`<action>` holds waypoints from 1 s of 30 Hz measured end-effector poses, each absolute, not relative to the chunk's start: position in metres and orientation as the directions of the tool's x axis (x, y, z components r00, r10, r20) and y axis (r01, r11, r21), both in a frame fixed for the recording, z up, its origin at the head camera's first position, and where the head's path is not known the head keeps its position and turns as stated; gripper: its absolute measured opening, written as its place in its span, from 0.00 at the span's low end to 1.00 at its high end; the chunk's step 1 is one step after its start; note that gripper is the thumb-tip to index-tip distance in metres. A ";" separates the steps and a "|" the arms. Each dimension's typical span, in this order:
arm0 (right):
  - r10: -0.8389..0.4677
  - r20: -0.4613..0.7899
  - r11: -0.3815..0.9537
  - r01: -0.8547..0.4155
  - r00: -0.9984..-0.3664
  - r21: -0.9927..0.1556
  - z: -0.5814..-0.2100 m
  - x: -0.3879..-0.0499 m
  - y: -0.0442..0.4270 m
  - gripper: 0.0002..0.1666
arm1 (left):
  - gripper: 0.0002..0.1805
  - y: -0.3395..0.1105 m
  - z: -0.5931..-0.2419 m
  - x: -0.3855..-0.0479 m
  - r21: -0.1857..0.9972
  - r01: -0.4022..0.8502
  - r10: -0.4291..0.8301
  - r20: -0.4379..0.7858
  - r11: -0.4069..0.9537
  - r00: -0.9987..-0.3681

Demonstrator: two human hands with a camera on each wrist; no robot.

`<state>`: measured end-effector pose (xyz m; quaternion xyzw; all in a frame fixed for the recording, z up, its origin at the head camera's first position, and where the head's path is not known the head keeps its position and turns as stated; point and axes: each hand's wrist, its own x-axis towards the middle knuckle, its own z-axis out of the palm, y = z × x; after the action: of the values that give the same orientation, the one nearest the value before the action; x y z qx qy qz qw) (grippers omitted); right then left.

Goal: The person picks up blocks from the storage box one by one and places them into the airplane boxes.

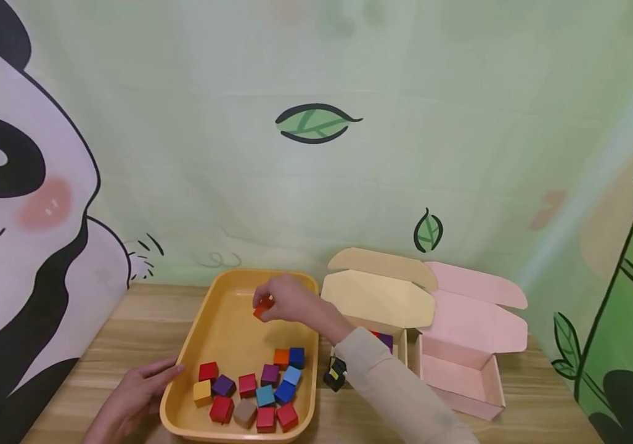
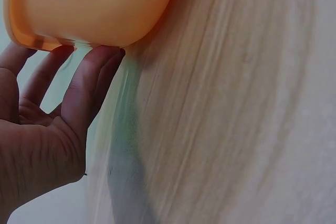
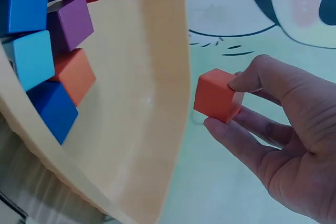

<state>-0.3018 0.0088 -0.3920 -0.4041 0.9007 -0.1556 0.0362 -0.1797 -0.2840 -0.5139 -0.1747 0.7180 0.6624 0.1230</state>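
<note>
My right hand [image 1: 289,298] pinches an orange cube [image 3: 218,95] between thumb and fingertips, raised over the far part of the yellow tray [image 1: 222,320]. In the right wrist view the cube shows plainly, apart from the other blocks. Fingertips of my left hand [image 1: 137,394] touch the tray's left edge; the left wrist view shows those fingers extended against it. Several coloured cubes lie in the tray's near half, among them a red cube [image 1: 221,409], a yellow cube [image 1: 202,393], a purple cube [image 1: 270,375] and a blue cube [image 1: 296,357].
Right of the tray, a cream box [image 1: 377,299] stands with its lid up and a few cubes inside, partly hidden by my right sleeve. Beside it is a pink box [image 1: 460,394], lid also raised. A small black object [image 1: 334,374] lies near the tray. Behind hangs a printed curtain [image 1: 227,154].
</note>
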 end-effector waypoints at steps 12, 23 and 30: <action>-0.773 0.138 0.589 -0.782 -0.619 -0.205 -0.379 -0.280 0.018 0.10 | 0.39 -0.285 -0.519 -0.180 0.904 -0.425 -0.095 -0.420 0.041 -0.903; -0.751 0.131 0.613 -0.757 -0.647 -0.228 -0.366 -0.270 0.038 0.11 | 0.41 -0.286 -0.517 -0.182 0.897 -0.439 -0.099 -0.433 0.056 -0.896; -0.727 0.167 0.626 -0.743 -0.666 -0.237 -0.371 -0.270 0.067 0.10 | 0.43 -0.286 -0.517 -0.184 0.893 -0.445 -0.093 -0.439 0.068 -0.894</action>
<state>-0.2695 0.0670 -0.3708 -0.4079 0.9012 -0.1441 -0.0273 -0.1836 -0.2861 -0.5172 -0.1873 0.7183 0.6565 0.1341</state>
